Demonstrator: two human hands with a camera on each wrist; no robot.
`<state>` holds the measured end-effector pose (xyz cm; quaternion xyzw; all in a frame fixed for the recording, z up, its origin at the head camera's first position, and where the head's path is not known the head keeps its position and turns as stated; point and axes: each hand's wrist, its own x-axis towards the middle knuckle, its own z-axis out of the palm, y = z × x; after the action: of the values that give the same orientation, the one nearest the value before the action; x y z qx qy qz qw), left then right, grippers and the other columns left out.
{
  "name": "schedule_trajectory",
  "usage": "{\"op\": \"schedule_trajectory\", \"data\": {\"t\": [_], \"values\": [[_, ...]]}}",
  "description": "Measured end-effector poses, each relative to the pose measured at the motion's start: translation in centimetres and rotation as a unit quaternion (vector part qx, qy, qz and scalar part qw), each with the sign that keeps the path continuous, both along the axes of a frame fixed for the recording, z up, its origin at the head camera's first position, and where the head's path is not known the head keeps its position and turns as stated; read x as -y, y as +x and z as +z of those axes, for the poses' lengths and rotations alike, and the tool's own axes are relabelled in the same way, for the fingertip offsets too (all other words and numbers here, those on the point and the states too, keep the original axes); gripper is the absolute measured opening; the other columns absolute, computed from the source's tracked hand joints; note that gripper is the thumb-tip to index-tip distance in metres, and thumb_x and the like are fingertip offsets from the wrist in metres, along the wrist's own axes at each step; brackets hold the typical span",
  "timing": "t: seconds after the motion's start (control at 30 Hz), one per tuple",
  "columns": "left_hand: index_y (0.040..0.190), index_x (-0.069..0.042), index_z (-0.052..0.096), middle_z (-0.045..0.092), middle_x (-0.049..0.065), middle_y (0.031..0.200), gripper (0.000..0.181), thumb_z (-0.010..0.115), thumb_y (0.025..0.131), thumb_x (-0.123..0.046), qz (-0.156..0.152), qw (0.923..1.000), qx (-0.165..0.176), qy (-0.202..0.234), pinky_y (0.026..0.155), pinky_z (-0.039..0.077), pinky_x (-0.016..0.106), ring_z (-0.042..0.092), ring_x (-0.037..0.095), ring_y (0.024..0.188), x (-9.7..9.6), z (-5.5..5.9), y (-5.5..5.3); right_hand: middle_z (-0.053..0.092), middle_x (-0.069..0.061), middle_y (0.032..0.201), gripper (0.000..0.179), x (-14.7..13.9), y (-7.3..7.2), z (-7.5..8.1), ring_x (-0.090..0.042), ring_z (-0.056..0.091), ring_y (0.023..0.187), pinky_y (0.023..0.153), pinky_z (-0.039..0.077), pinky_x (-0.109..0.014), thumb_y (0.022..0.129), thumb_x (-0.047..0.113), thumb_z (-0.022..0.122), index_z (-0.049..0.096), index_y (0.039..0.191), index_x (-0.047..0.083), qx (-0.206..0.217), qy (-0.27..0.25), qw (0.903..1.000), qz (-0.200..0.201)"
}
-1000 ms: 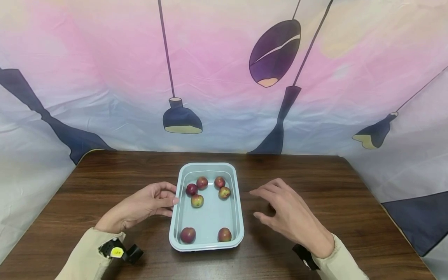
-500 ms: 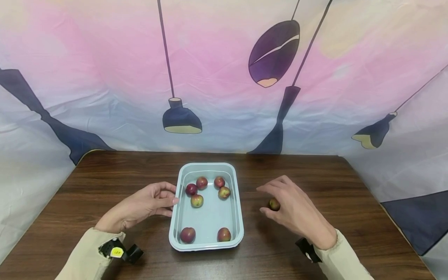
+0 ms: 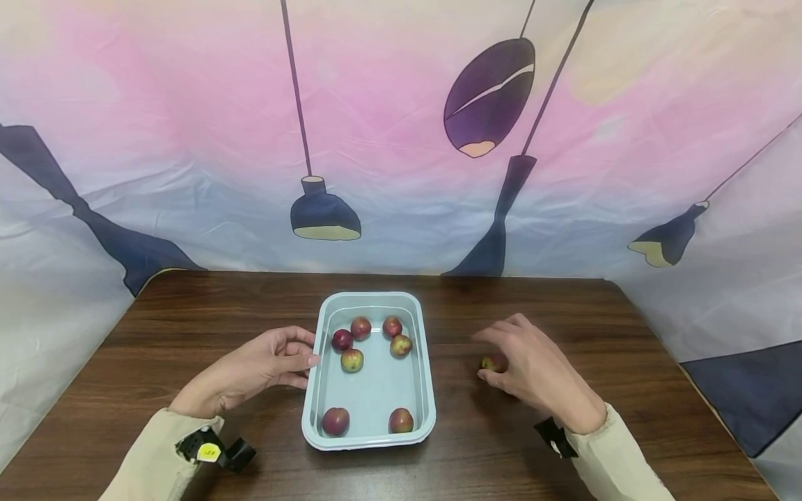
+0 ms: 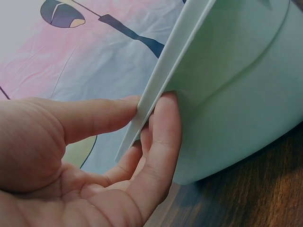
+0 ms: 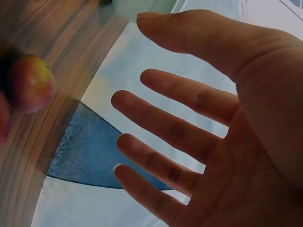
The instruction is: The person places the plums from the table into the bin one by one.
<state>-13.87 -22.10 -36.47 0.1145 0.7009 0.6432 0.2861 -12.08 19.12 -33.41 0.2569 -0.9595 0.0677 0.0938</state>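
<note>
A pale blue-green plastic tray stands on the table with several small red and yellow-green apples inside. My left hand pinches its left rim, thumb on top and fingers underneath, as the left wrist view shows. To the right of the tray, my right hand hovers over the table with its fingers spread and nothing in its grasp. Below it lies an apple, partly covered by the hand. In the right wrist view a red-yellow apple sits apart from the fingertips, and part of another shows at the left edge.
The brown wood-grain table reaches back to a hanging cloth printed with lamps. More of that cloth closes off both sides. Inside the tray, apples lie in the far half and at both near corners.
My right hand has shifted to the right, away from the tray, and the apple beneath it has come into sight. The left hand and the tray have stayed in place.
</note>
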Motion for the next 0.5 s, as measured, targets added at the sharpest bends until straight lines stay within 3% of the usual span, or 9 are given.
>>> {"op": "schedule_trajectory", "data": {"t": [0.5], "values": [[0.139,0.017,0.032,0.071,0.01,0.108,0.06,0.065,0.101,-0.016,-0.004,1.0,-0.006,0.002,0.091,0.064,0.036,0.072,0.016,0.102,-0.04,0.07,0.02,0.073,-0.002,0.118,0.043,-0.94,-0.86,-0.78,-0.024,0.059,0.107,0.089,0.056,-0.042,0.08,0.023,0.086,0.073,0.119,0.013,0.045,0.01,0.9986,-0.028]]}}
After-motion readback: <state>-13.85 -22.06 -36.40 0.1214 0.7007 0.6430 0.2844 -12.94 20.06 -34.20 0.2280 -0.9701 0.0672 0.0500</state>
